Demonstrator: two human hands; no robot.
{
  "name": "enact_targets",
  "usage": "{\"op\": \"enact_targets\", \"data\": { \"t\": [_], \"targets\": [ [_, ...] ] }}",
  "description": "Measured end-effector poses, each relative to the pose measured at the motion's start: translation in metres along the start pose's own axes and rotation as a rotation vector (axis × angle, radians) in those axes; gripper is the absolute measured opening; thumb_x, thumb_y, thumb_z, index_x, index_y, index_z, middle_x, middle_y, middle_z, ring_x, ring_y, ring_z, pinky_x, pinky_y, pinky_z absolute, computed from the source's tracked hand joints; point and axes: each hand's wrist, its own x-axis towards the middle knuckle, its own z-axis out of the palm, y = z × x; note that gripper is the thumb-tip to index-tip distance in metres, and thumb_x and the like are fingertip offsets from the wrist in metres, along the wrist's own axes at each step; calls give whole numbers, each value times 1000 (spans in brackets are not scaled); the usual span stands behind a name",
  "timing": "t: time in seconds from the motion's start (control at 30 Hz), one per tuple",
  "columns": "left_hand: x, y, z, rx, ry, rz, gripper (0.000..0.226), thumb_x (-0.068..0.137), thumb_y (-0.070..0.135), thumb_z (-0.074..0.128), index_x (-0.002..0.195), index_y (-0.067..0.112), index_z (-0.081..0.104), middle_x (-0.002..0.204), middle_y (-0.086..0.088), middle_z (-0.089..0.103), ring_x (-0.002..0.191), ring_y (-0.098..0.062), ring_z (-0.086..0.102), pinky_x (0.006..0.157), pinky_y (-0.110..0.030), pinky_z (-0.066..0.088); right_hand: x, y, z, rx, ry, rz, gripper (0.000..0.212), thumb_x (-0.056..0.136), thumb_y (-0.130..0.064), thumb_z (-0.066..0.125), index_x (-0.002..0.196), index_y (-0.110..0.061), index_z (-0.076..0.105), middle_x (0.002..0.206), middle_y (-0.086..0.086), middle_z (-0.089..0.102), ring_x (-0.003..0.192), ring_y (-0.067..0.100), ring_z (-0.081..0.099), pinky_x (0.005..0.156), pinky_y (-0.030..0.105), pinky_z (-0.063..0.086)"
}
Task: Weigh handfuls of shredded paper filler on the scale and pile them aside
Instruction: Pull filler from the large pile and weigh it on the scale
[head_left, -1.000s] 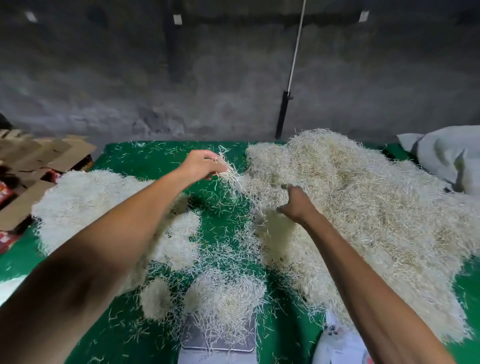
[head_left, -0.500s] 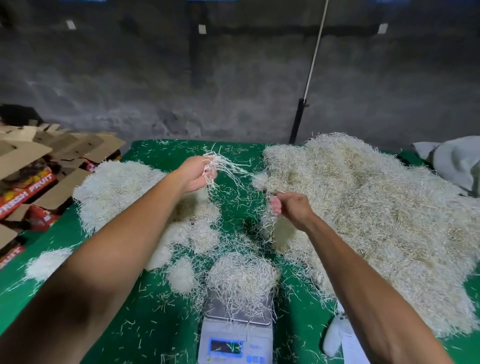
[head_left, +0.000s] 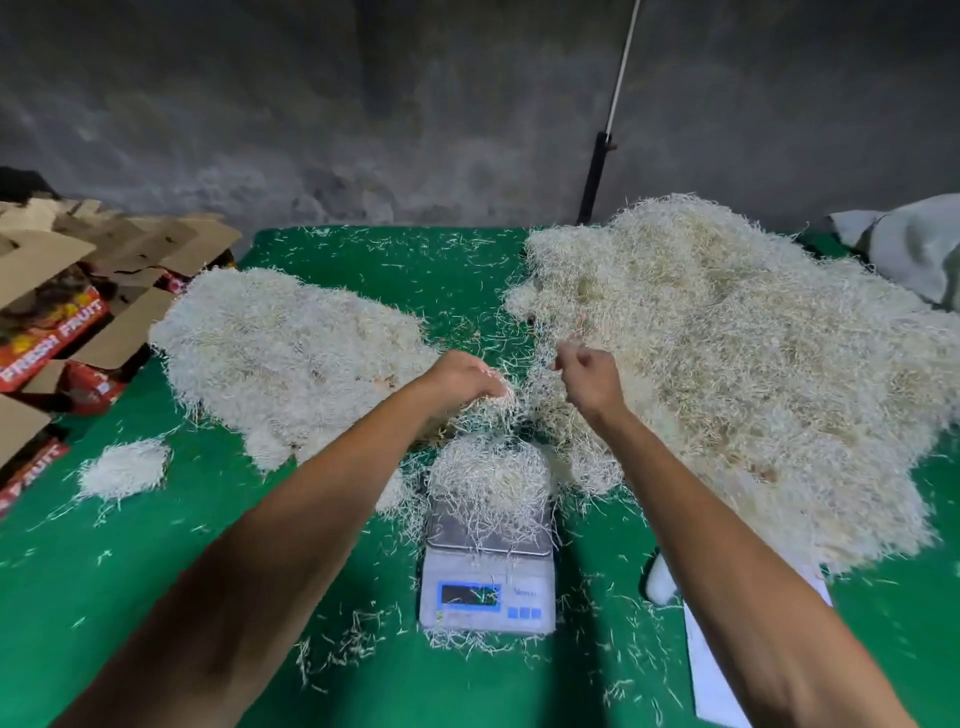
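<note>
Pale shredded paper lies in a big heap (head_left: 727, 364) on the right of the green cloth (head_left: 156, 597) and a smaller pile (head_left: 291, 343) on the left. A mound (head_left: 491, 480) sits on the scale (head_left: 488, 582). The left hand (head_left: 460, 379), fingers curled down, grasps a tuft just behind the mound. The right hand (head_left: 589, 379) pinches a few strands at the heap's edge. Fruit cartons (head_left: 52, 322) stand at far left.
</note>
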Motion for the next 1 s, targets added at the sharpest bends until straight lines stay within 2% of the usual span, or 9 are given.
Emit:
{"op": "enact_targets", "data": {
  "t": [0.13,0.23,0.3,0.37,0.43,0.6,0.73,0.9,1.0],
  "targets": [
    [-12,-27,43,182,-60,-13,19,95,27,69,108,13,66,125,-17,63,93,-22,66,92,-40,53,-35,31,16,-17,-55,31,56,106,-39,52,88,13,65,67,11,59,50,14,40,59,28,45],
    [-22,-56,41,116,-87,24,45,96,21,68,138,32,56,150,-16,44,93,-22,65,78,-34,57,-53,63,8,69,-54,146,49,106,-38,51,87,3,69,59,2,55,45,10,42,53,28,46],
    [-28,-77,32,-14,-7,101,49,97,22,65,139,42,52,155,-9,41,111,-32,62,87,-41,56,-65,83,-3,169,-4,228,42,108,-36,48,87,-5,67,60,0,61,47,10,52,50,23,47],
    [-34,-104,26,-107,118,109,43,99,26,60,139,39,52,150,-2,47,123,-43,55,101,-54,50,-77,108,-9,176,77,288,39,110,-30,44,89,-4,65,72,6,68,56,15,58,53,22,46],
    [-45,-134,34,-129,241,64,37,102,19,56,138,26,54,137,1,56,114,-42,59,100,-56,50,-94,139,-10,33,99,335,40,110,-26,41,85,-2,62,74,11,61,61,19,49,55,30,40],
    [-79,-219,81,26,247,-180,29,97,-4,58,126,-5,59,103,-11,65,87,-23,63,76,-42,61,-150,206,-1,-133,-95,513,39,108,-25,49,95,6,69,78,17,63,65,21,51,62,37,45],
    [-104,-251,114,-211,188,-265,4,92,0,70,95,2,68,100,-2,68,91,-15,66,78,-20,56,-159,209,-5,-10,-11,571,32,107,-26,51,95,-1,68,77,12,64,54,19,56,58,35,53],
    [-112,-243,121,-254,288,-257,22,99,13,51,77,15,46,66,7,43,60,-7,43,61,-26,44,-162,210,0,-16,29,542,34,107,-25,52,94,2,68,80,17,68,64,26,58,66,44,55],
    [-114,-242,120,-351,307,-286,12,98,12,56,92,1,57,82,-5,61,76,-17,59,70,-35,58,-162,210,3,-33,38,532,33,107,-24,52,94,3,67,77,14,67,60,24,56,60,38,51]
  ]
}}
